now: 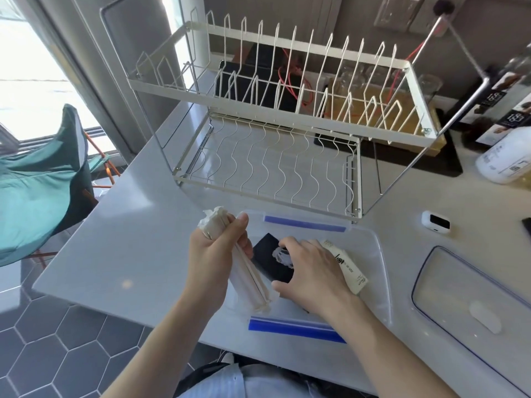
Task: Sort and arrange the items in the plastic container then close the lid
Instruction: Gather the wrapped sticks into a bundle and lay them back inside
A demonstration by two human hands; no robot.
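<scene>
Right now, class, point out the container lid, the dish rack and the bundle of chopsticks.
container lid (pixel 459 285): head view, its clear flat panel.
dish rack (pixel 287 47): head view, upper tier's back rail.
bundle of chopsticks (pixel 253 278): head view, mid-length.
</scene>
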